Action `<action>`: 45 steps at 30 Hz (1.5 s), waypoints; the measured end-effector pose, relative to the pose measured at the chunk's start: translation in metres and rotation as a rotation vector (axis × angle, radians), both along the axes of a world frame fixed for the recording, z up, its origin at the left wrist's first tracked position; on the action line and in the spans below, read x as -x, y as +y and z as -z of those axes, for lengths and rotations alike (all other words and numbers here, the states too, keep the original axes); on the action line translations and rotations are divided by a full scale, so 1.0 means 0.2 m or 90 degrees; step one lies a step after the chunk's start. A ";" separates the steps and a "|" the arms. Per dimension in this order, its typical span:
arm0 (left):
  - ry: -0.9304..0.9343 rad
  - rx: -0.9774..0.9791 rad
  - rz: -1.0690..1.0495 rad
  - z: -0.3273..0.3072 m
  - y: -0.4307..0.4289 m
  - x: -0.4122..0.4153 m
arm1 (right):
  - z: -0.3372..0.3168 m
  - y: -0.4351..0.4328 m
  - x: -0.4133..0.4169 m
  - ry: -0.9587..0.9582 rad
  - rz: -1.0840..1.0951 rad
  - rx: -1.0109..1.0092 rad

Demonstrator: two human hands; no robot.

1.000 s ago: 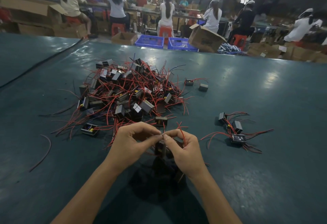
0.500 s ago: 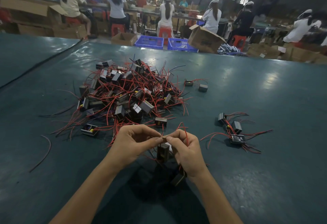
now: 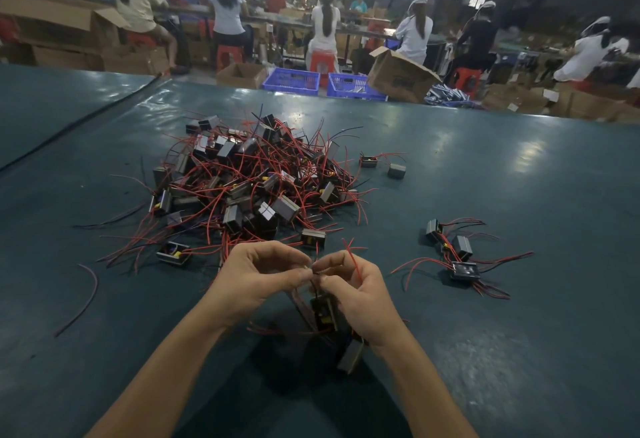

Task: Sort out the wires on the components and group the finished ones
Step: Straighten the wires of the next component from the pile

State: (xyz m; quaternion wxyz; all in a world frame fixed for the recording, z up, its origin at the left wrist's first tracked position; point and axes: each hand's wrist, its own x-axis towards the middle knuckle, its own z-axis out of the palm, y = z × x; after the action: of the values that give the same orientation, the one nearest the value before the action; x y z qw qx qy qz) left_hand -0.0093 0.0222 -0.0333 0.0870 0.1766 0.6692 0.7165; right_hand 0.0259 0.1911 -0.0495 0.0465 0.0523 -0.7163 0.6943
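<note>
Wires (image 3: 352, 261) between left hand (image 3: 258, 276), right hand (image 3: 358, 294)

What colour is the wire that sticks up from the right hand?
Red, seen in the head view: the wire rises from the right hand.

Green table (image 3: 519, 195) bears component pile (image 3: 249, 181), sorted group (image 3: 457, 254).

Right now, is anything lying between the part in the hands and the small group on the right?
Nothing visible. Between the held component and the small group lies bare table; only that group's own red wires trail toward the right hand.
</note>
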 end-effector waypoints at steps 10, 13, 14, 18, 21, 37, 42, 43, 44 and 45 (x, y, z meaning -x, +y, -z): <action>0.035 0.031 0.015 -0.01 -0.02 0.00 | -0.01 -0.03 -0.02 -0.012 -0.028 -0.013; 0.072 0.101 0.022 -0.01 -0.02 0.00 | 0.00 -0.03 -0.01 0.015 0.021 -0.086; 0.079 0.123 0.023 0.00 -0.02 0.00 | 0.01 -0.03 -0.01 0.029 0.028 -0.106; 0.070 0.147 0.020 0.00 -0.03 0.00 | 0.02 -0.01 -0.01 0.093 0.052 -0.203; 0.057 0.133 0.016 -0.02 -0.02 -0.01 | 0.03 0.00 -0.01 0.127 0.065 -0.250; 0.252 0.085 -0.039 0.03 0.03 -0.02 | -0.02 0.01 -0.02 0.076 0.040 -0.112; 0.514 0.160 -0.078 0.06 0.01 0.01 | -0.03 0.02 0.00 0.007 0.006 -0.029; 0.542 0.179 -0.078 0.07 0.01 0.01 | -0.02 0.02 0.00 0.008 -0.002 -0.026; 0.559 0.196 -0.078 0.07 0.01 0.01 | -0.02 0.02 0.00 0.012 -0.010 -0.026; 0.562 0.215 -0.078 0.07 0.00 0.01 | -0.02 0.02 -0.01 0.018 -0.016 -0.031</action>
State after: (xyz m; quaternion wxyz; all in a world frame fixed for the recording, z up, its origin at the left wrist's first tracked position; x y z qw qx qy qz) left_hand -0.0104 0.0231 -0.0477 -0.2209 0.4078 0.7583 0.4581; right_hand 0.0270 0.1949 -0.0455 0.0467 0.0718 -0.7316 0.6764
